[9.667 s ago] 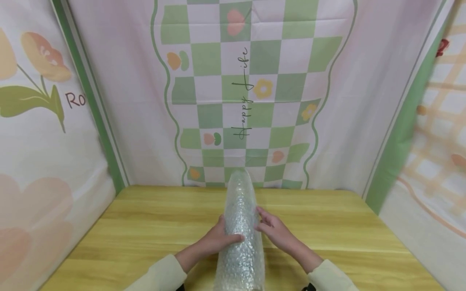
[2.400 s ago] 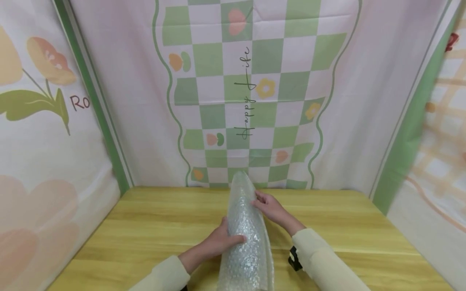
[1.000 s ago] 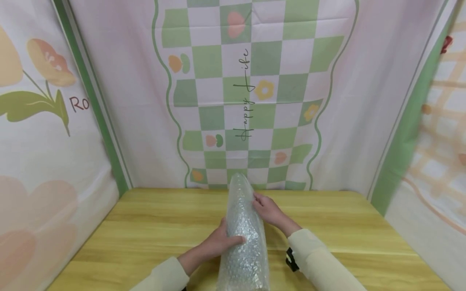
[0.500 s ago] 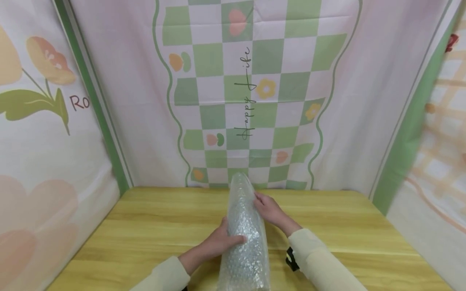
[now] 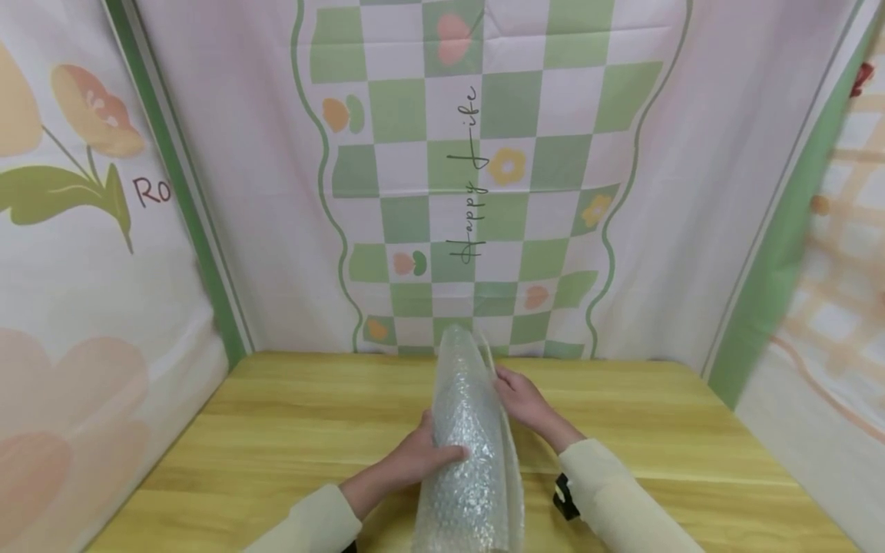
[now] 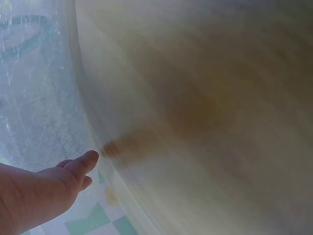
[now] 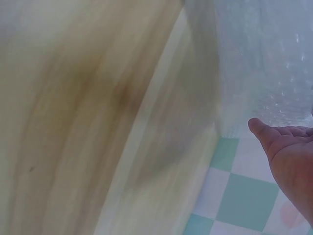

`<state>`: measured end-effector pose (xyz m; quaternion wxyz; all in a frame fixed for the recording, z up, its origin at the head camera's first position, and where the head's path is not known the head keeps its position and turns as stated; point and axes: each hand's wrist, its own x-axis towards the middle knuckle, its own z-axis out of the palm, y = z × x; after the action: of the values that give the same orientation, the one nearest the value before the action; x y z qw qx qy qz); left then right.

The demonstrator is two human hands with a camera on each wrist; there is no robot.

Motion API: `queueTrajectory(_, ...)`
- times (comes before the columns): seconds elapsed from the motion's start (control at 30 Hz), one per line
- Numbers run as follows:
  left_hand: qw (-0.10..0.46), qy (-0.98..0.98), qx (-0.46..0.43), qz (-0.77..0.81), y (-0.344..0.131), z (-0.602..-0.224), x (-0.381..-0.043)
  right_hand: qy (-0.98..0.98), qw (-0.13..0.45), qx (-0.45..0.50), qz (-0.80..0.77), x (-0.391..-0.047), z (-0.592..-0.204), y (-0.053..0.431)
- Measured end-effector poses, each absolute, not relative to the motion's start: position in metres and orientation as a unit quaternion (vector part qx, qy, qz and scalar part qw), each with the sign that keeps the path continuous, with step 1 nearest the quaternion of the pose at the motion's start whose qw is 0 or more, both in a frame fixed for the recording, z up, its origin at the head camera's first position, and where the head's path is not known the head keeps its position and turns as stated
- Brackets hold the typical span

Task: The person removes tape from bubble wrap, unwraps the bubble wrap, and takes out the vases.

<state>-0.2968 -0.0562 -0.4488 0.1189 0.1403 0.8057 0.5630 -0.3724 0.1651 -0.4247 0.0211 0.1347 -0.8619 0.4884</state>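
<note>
A long roll of clear bubble wrap (image 5: 462, 407) points away from me, its far end toward the back wall. My left hand (image 5: 418, 455) holds the roll's left side, thumb laid across the top and the other fingers mostly hidden beyond it. Farther up on the right, my right hand (image 5: 523, 397) pinches the edge of a loose flap (image 5: 513, 476), which stands a little apart from the roll. In the left wrist view the left hand (image 6: 46, 191) lies against the shiny plastic; in the right wrist view the right hand (image 7: 293, 154) is beside the bubbled sheet.
Under the roll is a wood-grain table (image 5: 297, 422). A green-and-white checked cloth (image 5: 512, 207) hangs behind the table's back edge, with printed cloths on both sides. A black device (image 5: 565, 498) shows below the right sleeve.
My right hand has drawn slightly right, opening a gap between flap and roll; half a second ago the flap lay against it. Since the oldest frame it has also moved farther up. Left hand unchanged.
</note>
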Motion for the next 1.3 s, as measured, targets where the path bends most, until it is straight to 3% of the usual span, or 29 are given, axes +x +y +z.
queueTrajectory(1.3, 0.110, 0.816, 0.130, 0.553, -0.055, -0.444, -0.293, -0.897, -0.006, 0.145, 0.417, -0.353, -0.439, 0.221)
